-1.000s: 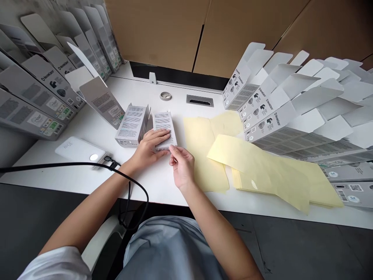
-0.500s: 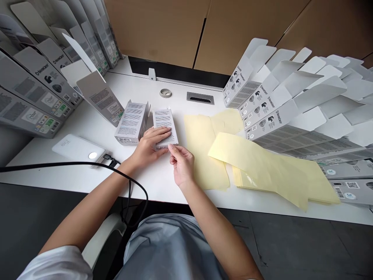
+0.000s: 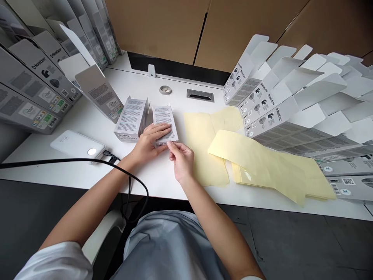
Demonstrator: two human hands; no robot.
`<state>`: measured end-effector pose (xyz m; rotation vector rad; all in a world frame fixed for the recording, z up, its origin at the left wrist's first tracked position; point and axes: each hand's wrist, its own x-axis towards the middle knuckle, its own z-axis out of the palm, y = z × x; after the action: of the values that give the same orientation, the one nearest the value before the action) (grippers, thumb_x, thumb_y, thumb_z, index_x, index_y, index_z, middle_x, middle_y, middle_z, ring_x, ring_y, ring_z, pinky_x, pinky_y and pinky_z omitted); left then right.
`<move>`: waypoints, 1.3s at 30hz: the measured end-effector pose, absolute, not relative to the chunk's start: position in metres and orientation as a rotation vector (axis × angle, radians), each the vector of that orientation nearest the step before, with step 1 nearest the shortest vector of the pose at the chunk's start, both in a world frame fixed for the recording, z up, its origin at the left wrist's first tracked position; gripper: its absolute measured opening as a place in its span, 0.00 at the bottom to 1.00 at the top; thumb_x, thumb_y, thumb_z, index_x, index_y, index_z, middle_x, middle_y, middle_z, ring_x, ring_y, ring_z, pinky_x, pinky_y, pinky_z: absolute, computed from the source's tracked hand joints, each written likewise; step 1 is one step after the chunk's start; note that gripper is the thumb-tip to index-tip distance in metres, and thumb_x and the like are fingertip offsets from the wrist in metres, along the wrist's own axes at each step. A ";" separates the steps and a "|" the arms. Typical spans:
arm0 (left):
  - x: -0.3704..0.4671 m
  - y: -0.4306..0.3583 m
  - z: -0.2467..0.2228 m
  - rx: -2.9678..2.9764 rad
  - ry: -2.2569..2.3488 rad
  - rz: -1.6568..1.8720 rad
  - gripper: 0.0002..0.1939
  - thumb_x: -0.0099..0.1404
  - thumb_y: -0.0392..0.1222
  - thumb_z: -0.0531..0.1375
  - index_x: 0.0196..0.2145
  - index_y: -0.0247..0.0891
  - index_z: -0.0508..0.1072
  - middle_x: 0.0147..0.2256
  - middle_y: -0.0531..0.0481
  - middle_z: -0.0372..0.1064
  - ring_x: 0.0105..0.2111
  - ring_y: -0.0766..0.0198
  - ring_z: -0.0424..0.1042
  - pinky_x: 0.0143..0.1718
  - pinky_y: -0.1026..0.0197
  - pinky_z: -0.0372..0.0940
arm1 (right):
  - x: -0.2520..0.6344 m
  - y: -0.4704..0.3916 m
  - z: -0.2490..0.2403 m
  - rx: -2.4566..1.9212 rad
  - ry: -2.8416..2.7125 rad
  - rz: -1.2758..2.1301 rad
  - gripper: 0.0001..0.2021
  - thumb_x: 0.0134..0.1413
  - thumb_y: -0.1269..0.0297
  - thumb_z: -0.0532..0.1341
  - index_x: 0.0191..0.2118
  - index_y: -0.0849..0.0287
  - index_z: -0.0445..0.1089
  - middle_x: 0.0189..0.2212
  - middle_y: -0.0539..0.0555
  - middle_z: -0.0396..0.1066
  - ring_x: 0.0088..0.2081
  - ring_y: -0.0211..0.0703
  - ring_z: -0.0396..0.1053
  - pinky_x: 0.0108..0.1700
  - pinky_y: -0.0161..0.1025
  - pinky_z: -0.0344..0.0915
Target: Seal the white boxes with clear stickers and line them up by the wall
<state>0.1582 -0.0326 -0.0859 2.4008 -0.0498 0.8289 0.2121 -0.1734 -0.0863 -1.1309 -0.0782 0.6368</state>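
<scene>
A small grey-white printed box [image 3: 163, 113] lies on the white table in front of me, its text side up. My left hand [image 3: 150, 140] rests across it, fingers stretched out over the top and the thumb by the near end. At that end's right corner, my right hand [image 3: 182, 158] is closed in a pinch, thumb and forefinger pressed together against the edge. Whatever is between those fingertips is too small to make out. Just left of my left hand lies a second, thicker printed box [image 3: 131, 116], its far-end flaps sticking up.
A white power bank [image 3: 77, 144] with a black cable [image 3: 72, 160] lies at left. Open-flapped boxes stand in rows at left [image 3: 35, 83] and right [image 3: 271, 105]. Yellow sheets [image 3: 262, 163] cover the table right of my hands. Behind are a tape roll [image 3: 165, 90] and a table grommet [image 3: 200, 95].
The view has shifted slightly, so everything sits a little higher in the frame. Both hands keep nearly the same place on the box.
</scene>
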 end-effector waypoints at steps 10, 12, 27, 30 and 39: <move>0.158 -0.031 -0.088 2.375 -0.031 0.815 0.27 0.61 0.51 0.67 0.56 0.42 0.74 0.56 0.40 0.71 0.59 0.46 0.67 0.62 0.42 0.59 | 0.226 -0.186 -0.081 -1.844 -0.526 0.096 0.16 0.50 0.49 0.67 0.26 0.57 0.69 0.27 0.53 0.69 0.29 0.43 0.65 0.34 0.40 0.63; 0.158 -0.031 -0.088 2.370 -0.023 0.806 0.27 0.61 0.52 0.67 0.56 0.42 0.74 0.57 0.40 0.71 0.59 0.46 0.67 0.63 0.42 0.59 | 0.235 -0.190 -0.075 -1.942 -0.733 -0.049 0.12 0.53 0.53 0.67 0.32 0.56 0.69 0.35 0.57 0.70 0.36 0.47 0.67 0.38 0.43 0.64; 0.160 -0.034 -0.088 2.381 0.000 0.838 0.22 0.63 0.48 0.65 0.54 0.42 0.75 0.55 0.42 0.72 0.58 0.48 0.69 0.61 0.42 0.61 | 0.265 -0.171 -0.065 -1.583 -0.800 0.442 0.21 0.34 0.61 0.74 0.35 0.56 0.66 0.37 0.49 0.61 0.35 0.38 0.61 0.37 0.37 0.64; 0.160 -0.035 -0.087 2.371 0.002 0.841 0.23 0.63 0.50 0.66 0.54 0.42 0.75 0.55 0.42 0.72 0.58 0.48 0.69 0.62 0.44 0.61 | 0.260 -0.166 -0.067 -1.456 -0.591 0.615 0.22 0.31 0.61 0.73 0.34 0.54 0.62 0.34 0.47 0.61 0.34 0.37 0.61 0.33 0.35 0.64; 0.159 -0.034 -0.086 2.354 0.028 0.794 0.31 0.59 0.57 0.67 0.57 0.42 0.73 0.55 0.42 0.72 0.59 0.48 0.68 0.63 0.44 0.61 | 0.254 -0.155 -0.066 -1.417 -0.345 0.640 0.16 0.33 0.64 0.68 0.30 0.54 0.62 0.30 0.45 0.58 0.34 0.38 0.59 0.33 0.33 0.61</move>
<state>0.1593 -0.0337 -0.0856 2.3540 0.0284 0.7937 0.2542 -0.1548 -0.0658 -1.4165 -0.3449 0.6399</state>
